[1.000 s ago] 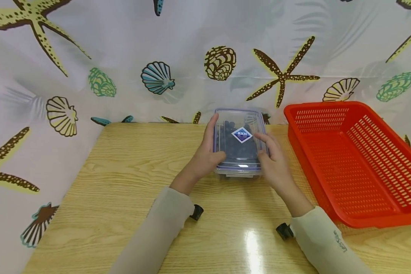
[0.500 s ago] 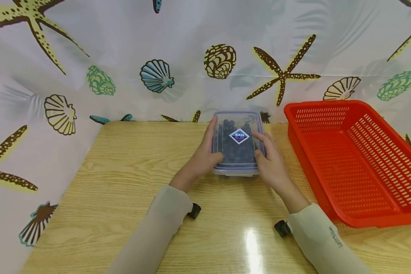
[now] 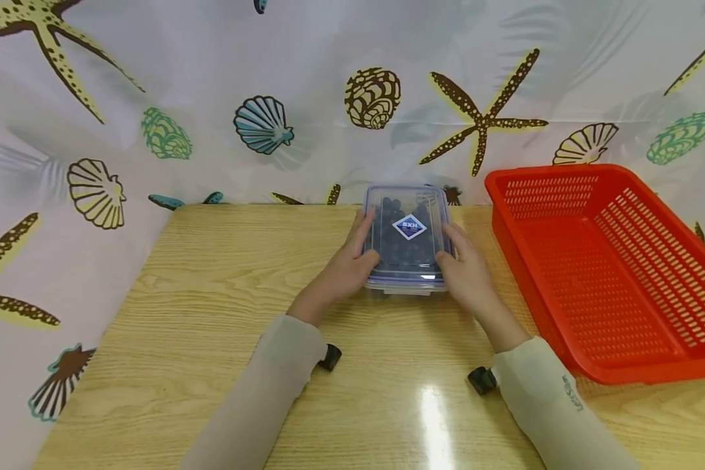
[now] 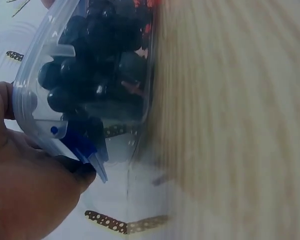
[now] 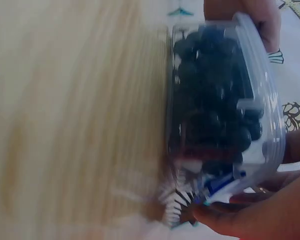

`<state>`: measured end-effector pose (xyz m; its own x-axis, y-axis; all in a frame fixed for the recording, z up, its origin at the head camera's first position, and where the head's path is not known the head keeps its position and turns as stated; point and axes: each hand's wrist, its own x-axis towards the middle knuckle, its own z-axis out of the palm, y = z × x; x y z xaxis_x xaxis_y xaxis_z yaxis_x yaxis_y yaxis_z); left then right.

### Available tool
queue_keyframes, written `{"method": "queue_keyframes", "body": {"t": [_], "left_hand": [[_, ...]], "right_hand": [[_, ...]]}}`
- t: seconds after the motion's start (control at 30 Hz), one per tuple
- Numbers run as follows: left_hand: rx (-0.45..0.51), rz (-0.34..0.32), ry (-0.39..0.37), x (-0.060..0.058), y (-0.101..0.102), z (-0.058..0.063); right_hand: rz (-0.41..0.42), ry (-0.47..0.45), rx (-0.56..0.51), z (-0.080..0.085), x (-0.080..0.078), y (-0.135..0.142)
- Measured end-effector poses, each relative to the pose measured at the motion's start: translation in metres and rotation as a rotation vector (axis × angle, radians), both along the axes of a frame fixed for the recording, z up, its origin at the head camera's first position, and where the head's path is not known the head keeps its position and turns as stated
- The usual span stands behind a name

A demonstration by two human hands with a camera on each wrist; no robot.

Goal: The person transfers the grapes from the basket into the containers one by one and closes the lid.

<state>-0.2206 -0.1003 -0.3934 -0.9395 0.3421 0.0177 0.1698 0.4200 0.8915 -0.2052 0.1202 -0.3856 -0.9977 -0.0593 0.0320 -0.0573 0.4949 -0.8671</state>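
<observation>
A clear plastic food container [image 3: 408, 261] with a blue-edged lid and a diamond label lies at the back middle of the table in the head view. Dark round grapes [image 4: 90, 55] fill much of it. My left hand [image 3: 346, 264] grips its left side, thumb over the lid's edge. On the opposite side my right hand [image 3: 470, 271] holds it, thumb on the near right part of the lid. Blue latches [image 4: 80, 145] stick out at the sides, close to my fingers in both wrist views. Whether the base touches the table cannot be told.
To the right stands a red plastic basket [image 3: 519, 281] with perforated walls, close beside my right forearm. The wooden table [image 3: 229, 294] reaches back to a white curtain [image 3: 323, 52] printed with shells and starfish.
The container has shifted slightly left, with both hands keeping hold. My right index finger has drawn back from over the lid to its right edge. The head view has tilted slightly.
</observation>
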Motion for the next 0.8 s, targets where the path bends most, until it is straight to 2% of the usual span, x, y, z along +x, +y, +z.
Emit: {"method": "queue_keyframes", "body": {"t": [0.2, 0.4, 0.5, 0.6, 0.8], "left_hand": [[-0.100, -0.035, -0.021, -0.001, -0.003, 0.002], [-0.167, -0.045, -0.018, -0.002, -0.004, 0.004], [-0.180, -0.051, -0.017, -0.003, -0.005, 0.003], [-0.185, -0.057, -0.022, -0.003, -0.006, 0.004], [-0.203, -0.057, -0.035, -0.003, -0.005, 0.007]], "right_hand": [[0.003, -0.053, 0.105, 0.007, -0.002, 0.007], [0.042, -0.107, 0.232, 0.013, -0.005, 0.010], [0.060, -0.116, 0.236, 0.012, -0.008, 0.008], [0.075, -0.112, 0.197, 0.011, -0.012, 0.007], [0.054, -0.128, 0.129, 0.007, -0.015, 0.009]]}}
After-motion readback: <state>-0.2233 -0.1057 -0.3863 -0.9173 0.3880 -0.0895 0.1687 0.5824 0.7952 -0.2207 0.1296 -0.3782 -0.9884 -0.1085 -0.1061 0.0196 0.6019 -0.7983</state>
